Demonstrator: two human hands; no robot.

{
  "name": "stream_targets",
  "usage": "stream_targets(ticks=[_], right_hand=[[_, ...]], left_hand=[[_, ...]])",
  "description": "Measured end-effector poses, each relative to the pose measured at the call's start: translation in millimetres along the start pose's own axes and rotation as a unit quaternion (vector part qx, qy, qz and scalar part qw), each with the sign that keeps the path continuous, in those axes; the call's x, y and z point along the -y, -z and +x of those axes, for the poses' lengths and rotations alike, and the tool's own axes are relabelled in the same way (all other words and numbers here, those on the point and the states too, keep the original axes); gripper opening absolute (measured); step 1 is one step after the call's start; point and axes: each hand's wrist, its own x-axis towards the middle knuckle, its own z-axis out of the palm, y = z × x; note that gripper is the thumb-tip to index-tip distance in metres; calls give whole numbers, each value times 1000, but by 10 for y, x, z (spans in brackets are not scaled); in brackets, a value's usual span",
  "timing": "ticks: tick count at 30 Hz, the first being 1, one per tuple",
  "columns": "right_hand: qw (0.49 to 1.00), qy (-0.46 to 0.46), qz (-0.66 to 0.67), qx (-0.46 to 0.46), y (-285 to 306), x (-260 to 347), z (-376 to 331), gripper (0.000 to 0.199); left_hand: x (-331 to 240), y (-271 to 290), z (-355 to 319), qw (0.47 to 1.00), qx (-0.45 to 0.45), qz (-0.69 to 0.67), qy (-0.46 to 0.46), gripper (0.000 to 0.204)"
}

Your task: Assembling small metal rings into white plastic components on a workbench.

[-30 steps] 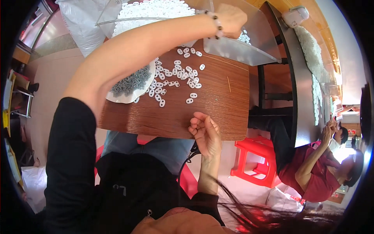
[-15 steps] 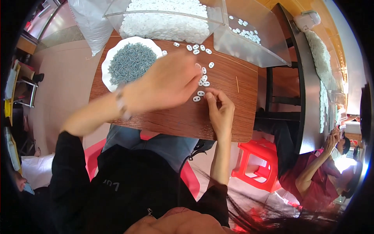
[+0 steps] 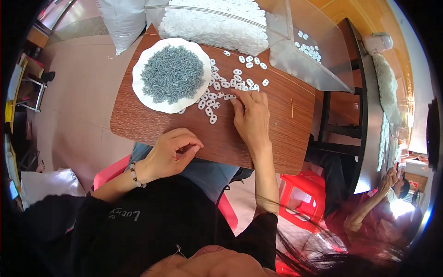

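Observation:
A brown wooden board (image 3: 281, 138) lies across my lap. On it stands a white plate (image 3: 143, 94) heaped with small grey pieces (image 3: 171, 74). Several small white oval pieces (image 3: 220, 90) lie scattered beside the plate. My right hand (image 3: 251, 117) lies flat on the board, its fingertips touching the white pieces. My left hand (image 3: 171, 151) hovers at the board's near edge, fingers curled with thumb and forefinger pinched; whether it holds a piece I cannot see.
A clear plastic bin (image 3: 221, 23) full of white pieces stands at the board's far edge, a white sack (image 3: 122, 21) to its left. A dark table (image 3: 369, 115) with more white pieces runs along the right. A red stool (image 3: 307, 194) and another person (image 3: 374, 217) are at lower right.
My left hand has drawn back from the white pieces to the board's near edge. My right hand has moved forward and spread flat onto the scattered pieces.

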Motion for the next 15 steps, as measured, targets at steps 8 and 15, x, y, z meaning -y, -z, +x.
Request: stream_targets(ticks=[8,15], right_hand=[[999,21,-24,22,-92,24,49,17],[998,9,-54,27,-70,48,74,9]], left_hand=[[-51,331,251,972,-184,144,-15,16],[-39,327,205,982,-158,94,40,13]])
